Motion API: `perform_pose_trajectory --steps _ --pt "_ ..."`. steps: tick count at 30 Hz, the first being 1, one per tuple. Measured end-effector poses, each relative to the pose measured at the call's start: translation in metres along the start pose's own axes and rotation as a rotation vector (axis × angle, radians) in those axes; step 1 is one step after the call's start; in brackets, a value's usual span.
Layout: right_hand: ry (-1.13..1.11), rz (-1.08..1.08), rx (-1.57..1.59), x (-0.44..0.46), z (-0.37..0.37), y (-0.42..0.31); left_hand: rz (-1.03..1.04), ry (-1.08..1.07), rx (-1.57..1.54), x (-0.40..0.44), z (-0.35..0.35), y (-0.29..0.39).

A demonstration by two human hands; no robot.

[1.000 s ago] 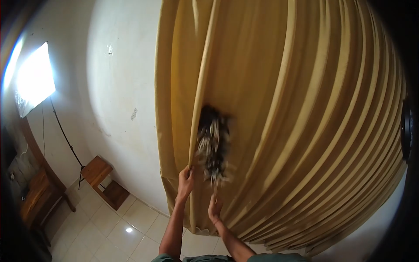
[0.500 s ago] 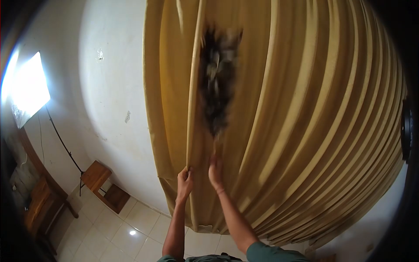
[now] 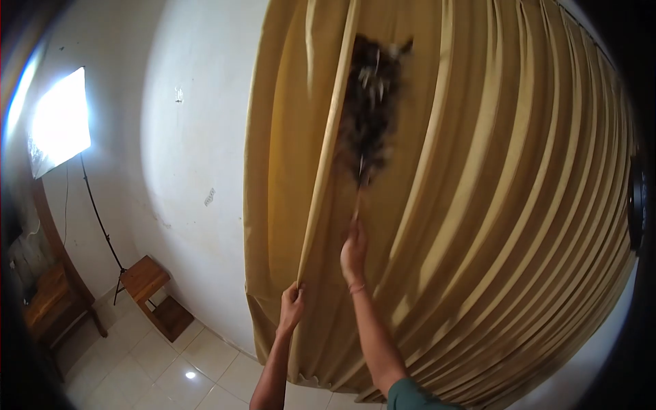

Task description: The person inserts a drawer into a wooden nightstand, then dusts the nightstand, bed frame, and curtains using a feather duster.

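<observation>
A long mustard-coloured curtain (image 3: 471, 205) hangs in folds across the middle and right of the head view. My left hand (image 3: 292, 305) pinches one fold of it near the lower left, pulling that fold taut. Higher and to the right, my right hand (image 3: 353, 253) is wrapped around the thin handle of a feather duster (image 3: 372, 102). Its dark, blurred feathers point upward and lie over the curtain just right of the held fold. Part of the handle is hidden inside my fingers.
On the left, a lit softbox lamp (image 3: 63, 123) stands on a thin black stand (image 3: 98, 208). Beside its foot is a small wooden stool (image 3: 145, 277). A wooden table (image 3: 51, 294) is at the far left, by the white wall (image 3: 198, 137). Pale tiles (image 3: 160, 348) cover the floor.
My right hand and the feather duster have moved up along the curtain. My left hand keeps its hold on the fold, which now slants more. The whole view has shifted slightly.
</observation>
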State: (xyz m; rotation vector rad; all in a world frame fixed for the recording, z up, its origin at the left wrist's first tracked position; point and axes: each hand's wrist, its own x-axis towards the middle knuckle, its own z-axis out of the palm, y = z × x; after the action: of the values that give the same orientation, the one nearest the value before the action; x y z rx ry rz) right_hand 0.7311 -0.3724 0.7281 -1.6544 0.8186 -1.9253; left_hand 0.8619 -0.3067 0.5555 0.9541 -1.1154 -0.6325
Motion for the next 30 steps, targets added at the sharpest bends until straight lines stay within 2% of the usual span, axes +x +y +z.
perform_pose_trajectory --steps 4,7,13,19,22,25,30 --pt "-0.073 -0.097 0.204 0.110 0.007 -0.108 -0.008 0.013 -0.061 0.000 0.010 0.008" --pt "-0.093 -0.121 0.246 0.140 0.009 -0.160 0.024 0.023 -0.054 0.000 0.011 0.007" --pt "-0.150 -0.078 0.326 0.156 0.008 -0.170 0.008 0.033 -0.122 0.000 0.018 0.023" --pt "-0.071 -0.175 0.272 0.211 0.014 -0.232 0.004 0.010 -0.188 0.004 0.017 0.012" --pt "-0.189 -0.192 0.296 0.230 0.018 -0.254 0.011 0.009 -0.141 0.003 0.014 -0.003" --pt "-0.086 -0.243 0.212 0.236 0.017 -0.267 -0.022 -0.002 -0.133 -0.003 0.010 0.001" --pt "-0.070 -0.231 0.195 0.224 0.021 -0.258 -0.039 0.000 -0.107 -0.007 0.009 0.002"
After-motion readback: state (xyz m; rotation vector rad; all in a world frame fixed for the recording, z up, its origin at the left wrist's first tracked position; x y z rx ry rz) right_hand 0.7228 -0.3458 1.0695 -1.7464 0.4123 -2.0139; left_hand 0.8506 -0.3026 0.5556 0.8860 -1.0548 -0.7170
